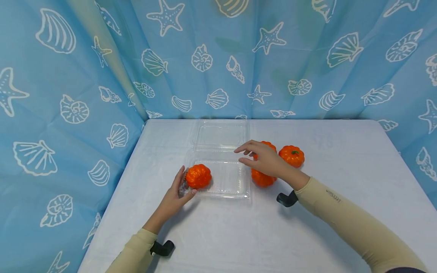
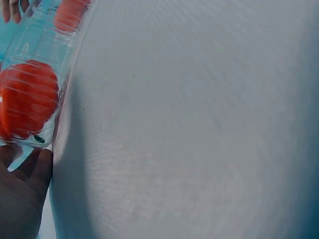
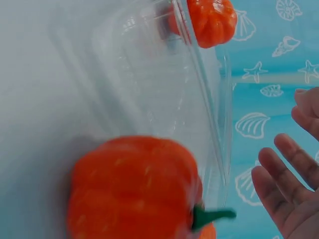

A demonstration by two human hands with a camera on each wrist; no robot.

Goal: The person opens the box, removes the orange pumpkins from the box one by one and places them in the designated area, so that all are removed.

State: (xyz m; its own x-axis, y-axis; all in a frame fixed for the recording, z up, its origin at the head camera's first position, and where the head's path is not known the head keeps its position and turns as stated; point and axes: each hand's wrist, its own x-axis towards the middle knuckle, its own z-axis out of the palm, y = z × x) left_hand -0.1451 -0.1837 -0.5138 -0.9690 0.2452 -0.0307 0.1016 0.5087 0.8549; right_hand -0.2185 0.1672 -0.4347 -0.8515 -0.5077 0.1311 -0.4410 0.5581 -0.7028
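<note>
An orange toy pumpkin sits in the left end of a clear hinged plastic container, whose lid lies folded back. My left hand rests against the container's left end, thumb near the front corner and fingers along the side wall; the left wrist view shows the fingertips right at that end. Above the container's right edge hovers my right hand, fingers loosely bent and holding nothing. Beneath it, a pumpkin with a green stem stands beside the container, and another behind is partly hidden by the hand.
A further pumpkin sits to the right of my right hand. Under everything is a white-covered table, with a blue shell-patterned curtain along its back and left side. Black camera mounts project from both wrists.
</note>
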